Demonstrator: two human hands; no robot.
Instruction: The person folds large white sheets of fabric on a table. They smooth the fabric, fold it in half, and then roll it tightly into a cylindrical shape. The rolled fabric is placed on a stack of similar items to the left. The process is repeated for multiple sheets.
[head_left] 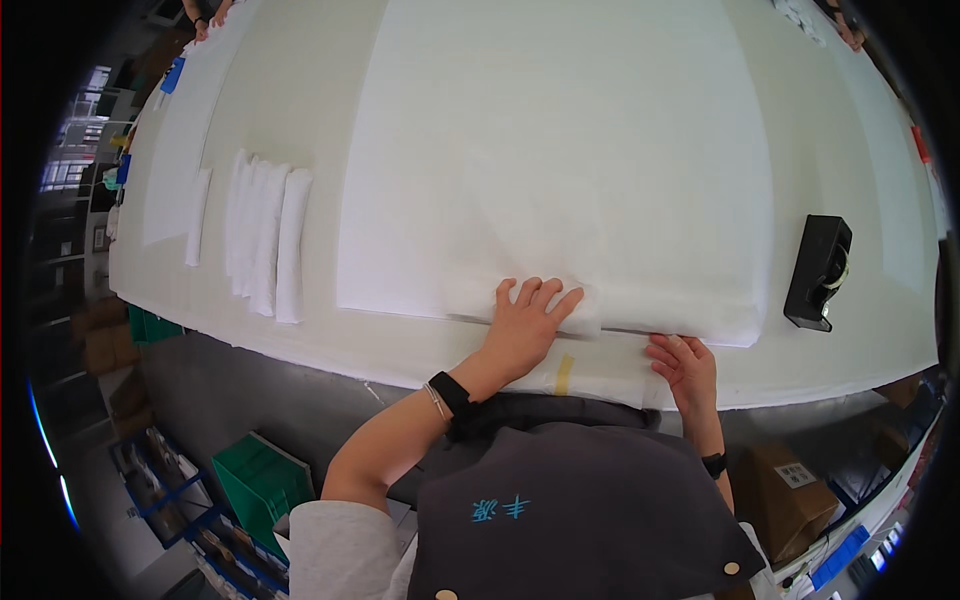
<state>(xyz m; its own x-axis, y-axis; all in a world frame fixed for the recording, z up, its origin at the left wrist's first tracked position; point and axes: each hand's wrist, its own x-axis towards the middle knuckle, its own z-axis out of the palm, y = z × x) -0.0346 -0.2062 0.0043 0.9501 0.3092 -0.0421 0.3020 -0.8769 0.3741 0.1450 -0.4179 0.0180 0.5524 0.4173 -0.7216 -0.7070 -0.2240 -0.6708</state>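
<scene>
A large thin white sheet [560, 140] lies spread before me, its near edge turned over into a flat roll. Whether it is cloth or soft paper I cannot tell. My left hand [525, 325] is closed over the rolled edge left of the sheet's middle, its bent fingers gripping the bunched material. Farther right, my right hand [685, 365] is at the near edge, fingers loosely bent and apart, the fingertips touching the roll's underside. Nothing shows within its palm.
Several narrow white rolls [268, 238] lie side by side at the left of the pale table [310, 130]. A black tape dispenser [818, 272] stands at the right. Other people's hands [203, 27] show at the far corners. A green crate [262, 480] and cardboard box [785, 500] stand below.
</scene>
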